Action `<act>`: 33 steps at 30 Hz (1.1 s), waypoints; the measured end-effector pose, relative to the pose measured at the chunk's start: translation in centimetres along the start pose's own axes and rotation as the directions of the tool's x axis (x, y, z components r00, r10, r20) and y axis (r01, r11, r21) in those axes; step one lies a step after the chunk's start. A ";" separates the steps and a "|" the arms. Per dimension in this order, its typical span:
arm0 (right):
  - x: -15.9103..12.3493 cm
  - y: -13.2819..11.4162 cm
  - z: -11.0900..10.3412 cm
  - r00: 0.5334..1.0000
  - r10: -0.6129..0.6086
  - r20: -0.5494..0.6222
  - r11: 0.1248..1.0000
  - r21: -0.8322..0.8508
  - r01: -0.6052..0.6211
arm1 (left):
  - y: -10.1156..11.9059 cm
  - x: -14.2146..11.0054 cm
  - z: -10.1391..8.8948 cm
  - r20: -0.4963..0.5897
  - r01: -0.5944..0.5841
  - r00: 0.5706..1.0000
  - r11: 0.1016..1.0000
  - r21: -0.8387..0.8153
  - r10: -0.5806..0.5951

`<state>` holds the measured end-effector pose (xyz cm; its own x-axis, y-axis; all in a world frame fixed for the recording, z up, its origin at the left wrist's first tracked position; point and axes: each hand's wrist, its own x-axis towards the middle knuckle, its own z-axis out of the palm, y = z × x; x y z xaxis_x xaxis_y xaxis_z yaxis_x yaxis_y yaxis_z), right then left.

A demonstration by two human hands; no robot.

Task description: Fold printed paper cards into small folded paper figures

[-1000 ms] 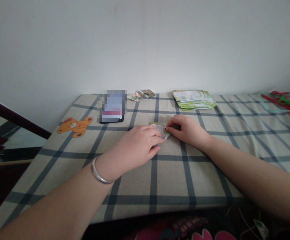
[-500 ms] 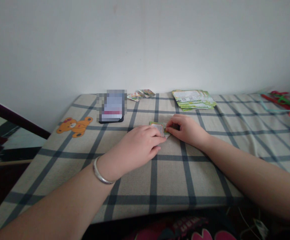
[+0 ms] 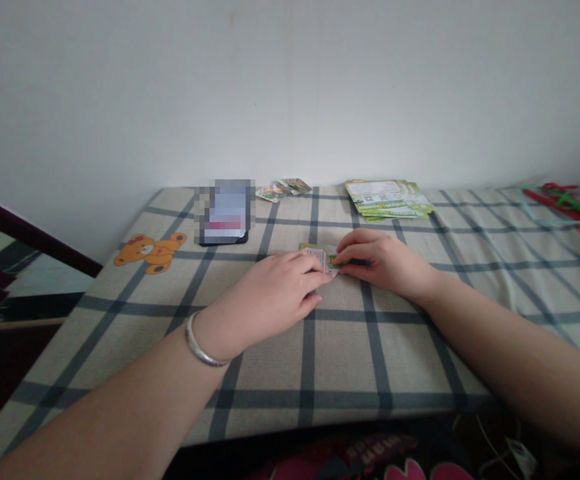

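Observation:
A small printed paper point(image 3: 315, 251) with green edges lies on the checked tablecloth between my hands. Across its left part rests my left hand point(image 3: 285, 287), fingers stretched out and pressing it down; a silver bangle is on that wrist. My right hand point(image 3: 375, 260) has thumb and fingers pinched at the paper's right end, where a narrow green strip shows. Both hands cover much of the paper, so its folds are hard to make out.
Against the wall stand a phone point(image 3: 225, 213), partly pixelated, some small folded papers point(image 3: 283, 189) and a stack of green printed sheets point(image 3: 387, 199). An orange bear cutout point(image 3: 150, 253) lies left. Red and green items point(image 3: 570, 203) sit at far right.
My right hand has shifted slightly right, its fingers now closer together at the paper's end. My left hand stays in place on the paper.

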<state>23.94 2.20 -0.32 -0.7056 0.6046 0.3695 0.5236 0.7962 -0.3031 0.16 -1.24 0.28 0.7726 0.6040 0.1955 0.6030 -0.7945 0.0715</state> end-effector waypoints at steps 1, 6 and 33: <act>0.0 0.0 0.1 1.000 -0.001 -0.009 1.000 -0.027 0.001 | -0.1 0.0 0.0 0.000 0.001 1.000 1.000 -0.001 -0.001; 0.4 0.0 0.6 0.999 0.005 -0.049 0.994 -0.111 -0.010 | -0.5 -0.2 0.3 -0.025 0.019 1.000 1.000 0.021 -0.019; 0.6 -0.1 1.0 0.998 0.041 -0.045 0.981 -0.189 -0.049 | -0.1 -0.3 0.8 -0.069 0.009 0.998 0.995 0.096 -0.003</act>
<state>22.98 2.48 -0.92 -0.6614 0.6372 0.3957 0.6381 0.7553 -0.1495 0.03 -1.29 -0.55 0.7554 0.6005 0.2624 0.6265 -0.7792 -0.0206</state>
